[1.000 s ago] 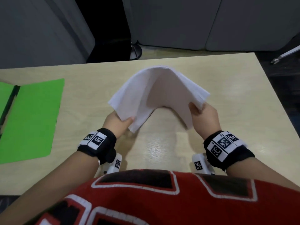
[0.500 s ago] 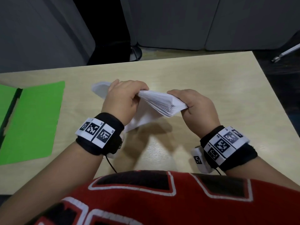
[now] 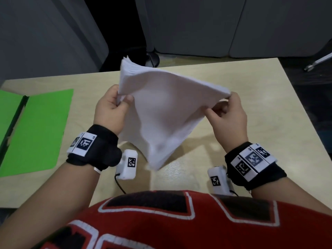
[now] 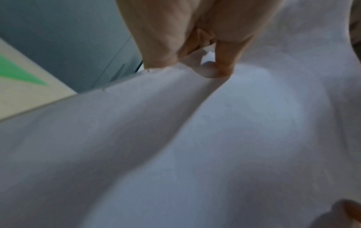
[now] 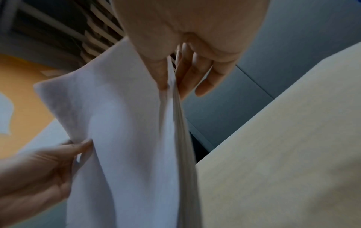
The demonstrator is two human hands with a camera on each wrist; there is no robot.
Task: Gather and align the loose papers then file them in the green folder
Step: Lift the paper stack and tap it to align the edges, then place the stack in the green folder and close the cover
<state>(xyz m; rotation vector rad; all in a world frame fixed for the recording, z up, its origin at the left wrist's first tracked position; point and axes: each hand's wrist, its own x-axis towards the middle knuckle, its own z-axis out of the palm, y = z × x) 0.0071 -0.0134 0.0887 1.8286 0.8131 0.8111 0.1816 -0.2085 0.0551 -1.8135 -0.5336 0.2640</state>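
A stack of white papers [image 3: 161, 112] hangs tilted in the air above the table, a corner pointing down toward my chest. My left hand [image 3: 115, 106] pinches the stack's left edge, thumb on the near face. My right hand [image 3: 224, 108] pinches the right corner between thumb and fingers. In the left wrist view the papers [image 4: 195, 146] fill the frame under my left hand [image 4: 215, 64]. The right wrist view has the right hand [image 5: 171, 80] gripping the papers [image 5: 126, 138] by their edge. The open green folder [image 3: 36, 130] lies flat at the table's left.
The light wooden table [image 3: 251, 97] extends right and beyond the papers. Grey panels [image 3: 197, 24] and a dark gap stand behind its far edge. A chair leg [image 3: 318, 63] shows on the floor at far right. My red shirt [image 3: 179, 221] fills the bottom.
The stack, bent into an arch a second ago then squeezed low between both hands, is now lifted and turned upright facing me. Both hands shifted to its side edges.
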